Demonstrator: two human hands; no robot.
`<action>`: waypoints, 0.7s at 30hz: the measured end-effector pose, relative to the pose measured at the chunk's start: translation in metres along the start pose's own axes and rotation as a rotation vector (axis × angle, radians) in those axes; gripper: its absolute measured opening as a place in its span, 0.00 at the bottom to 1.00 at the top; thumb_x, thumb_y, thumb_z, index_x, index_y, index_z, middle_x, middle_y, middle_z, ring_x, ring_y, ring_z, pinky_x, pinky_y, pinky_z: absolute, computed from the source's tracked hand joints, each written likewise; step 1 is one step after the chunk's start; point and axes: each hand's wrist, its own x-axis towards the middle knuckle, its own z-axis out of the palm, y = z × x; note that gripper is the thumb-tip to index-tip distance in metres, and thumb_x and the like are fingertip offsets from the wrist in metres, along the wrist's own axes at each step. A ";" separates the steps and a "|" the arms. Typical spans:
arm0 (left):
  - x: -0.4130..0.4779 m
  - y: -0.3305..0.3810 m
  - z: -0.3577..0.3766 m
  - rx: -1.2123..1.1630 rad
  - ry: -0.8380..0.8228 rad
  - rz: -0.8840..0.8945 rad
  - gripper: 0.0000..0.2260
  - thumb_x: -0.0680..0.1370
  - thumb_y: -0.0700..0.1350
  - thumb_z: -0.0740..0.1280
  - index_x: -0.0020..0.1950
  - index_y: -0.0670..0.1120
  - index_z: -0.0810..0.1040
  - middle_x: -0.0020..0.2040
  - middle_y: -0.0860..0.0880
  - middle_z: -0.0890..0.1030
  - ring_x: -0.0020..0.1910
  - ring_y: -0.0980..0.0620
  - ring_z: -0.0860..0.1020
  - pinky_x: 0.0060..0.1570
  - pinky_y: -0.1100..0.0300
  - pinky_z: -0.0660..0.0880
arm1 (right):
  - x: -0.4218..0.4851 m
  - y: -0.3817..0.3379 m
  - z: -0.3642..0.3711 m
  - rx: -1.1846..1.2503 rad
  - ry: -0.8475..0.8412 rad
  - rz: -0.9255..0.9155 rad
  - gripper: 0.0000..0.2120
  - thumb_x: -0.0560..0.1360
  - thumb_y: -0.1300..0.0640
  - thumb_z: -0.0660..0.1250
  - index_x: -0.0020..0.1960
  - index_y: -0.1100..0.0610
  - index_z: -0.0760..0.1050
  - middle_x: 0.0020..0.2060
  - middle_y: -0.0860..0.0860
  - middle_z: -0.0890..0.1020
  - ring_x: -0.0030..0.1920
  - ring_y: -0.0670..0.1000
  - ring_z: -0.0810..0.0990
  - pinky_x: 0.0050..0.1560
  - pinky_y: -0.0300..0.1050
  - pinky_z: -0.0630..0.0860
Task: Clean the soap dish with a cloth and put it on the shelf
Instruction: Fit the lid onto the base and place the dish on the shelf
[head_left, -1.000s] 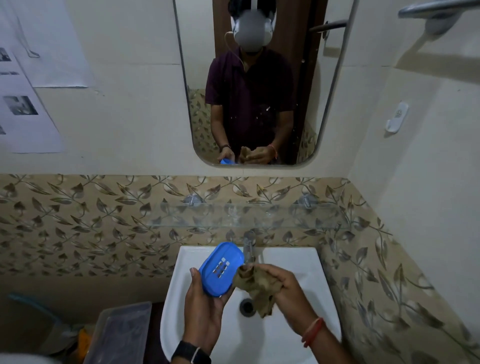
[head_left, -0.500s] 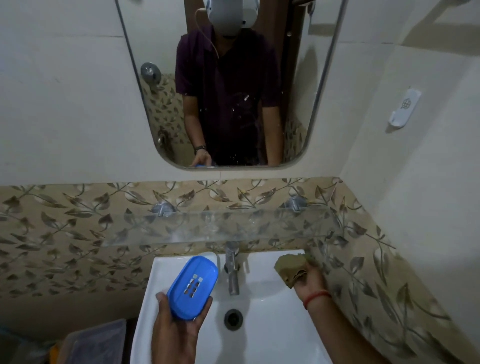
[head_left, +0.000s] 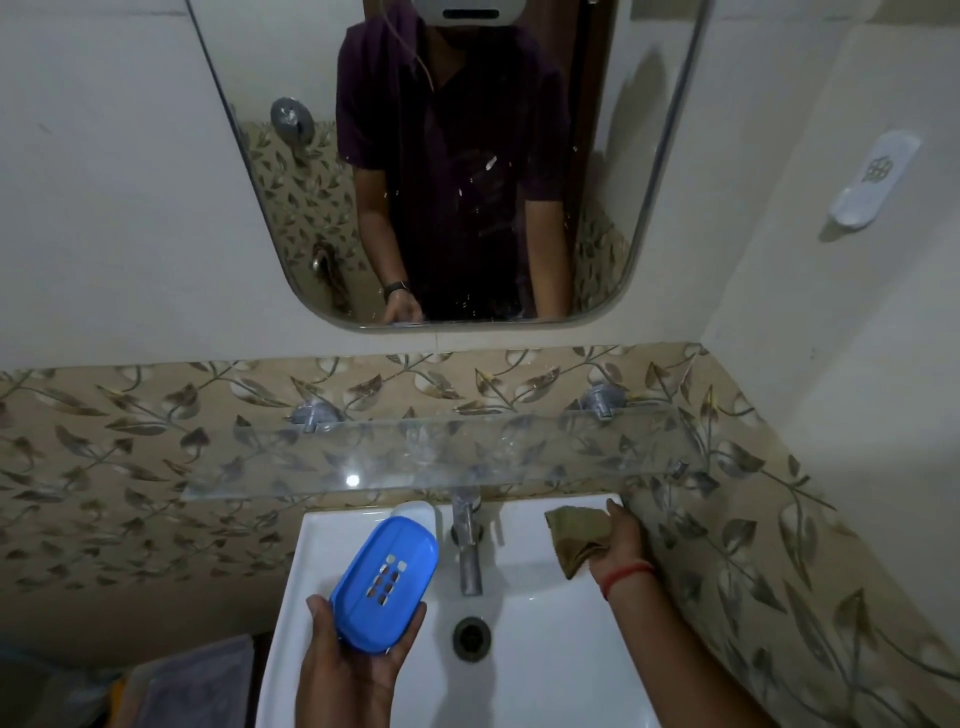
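- Blue soap dish (head_left: 387, 584), one, sits gripped in the left hand (head_left: 348, 670) over the sink (head_left: 545, 654), long axis running near-left to far-right, slotted face up.
- Right hand (head_left: 621, 545) holds one brown cloth (head_left: 574, 535) at the sink's far-right corner.
- One glass shelf (head_left: 441, 452) hangs above one tap (head_left: 467, 545).

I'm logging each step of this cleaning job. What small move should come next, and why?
Probably lift the blue soap dish up onto the glass shelf. The left hand holds it just below the shelf, and the right hand holds the cloth at the back of the sink, apart from the dish.
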 end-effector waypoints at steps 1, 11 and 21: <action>-0.001 0.000 0.002 0.000 -0.002 -0.006 0.68 0.39 0.58 0.88 0.77 0.44 0.68 0.74 0.39 0.73 0.72 0.34 0.71 0.40 0.37 0.84 | -0.005 -0.002 -0.003 -0.087 -0.002 -0.029 0.27 0.85 0.50 0.54 0.75 0.69 0.64 0.72 0.65 0.70 0.72 0.62 0.70 0.74 0.56 0.64; -0.013 0.001 0.009 -0.050 0.077 0.083 0.45 0.62 0.59 0.79 0.74 0.41 0.71 0.63 0.38 0.82 0.55 0.37 0.85 0.41 0.37 0.83 | -0.076 0.119 -0.038 -1.047 -0.032 -1.117 0.19 0.74 0.68 0.73 0.61 0.55 0.77 0.53 0.44 0.79 0.50 0.42 0.80 0.48 0.34 0.78; -0.026 0.035 -0.014 -0.069 0.145 0.075 0.46 0.56 0.59 0.85 0.68 0.41 0.75 0.60 0.38 0.84 0.49 0.34 0.85 0.40 0.38 0.84 | -0.083 0.218 0.042 -1.796 -0.419 -0.581 0.46 0.79 0.54 0.65 0.80 0.46 0.31 0.58 0.53 0.81 0.54 0.51 0.82 0.53 0.42 0.77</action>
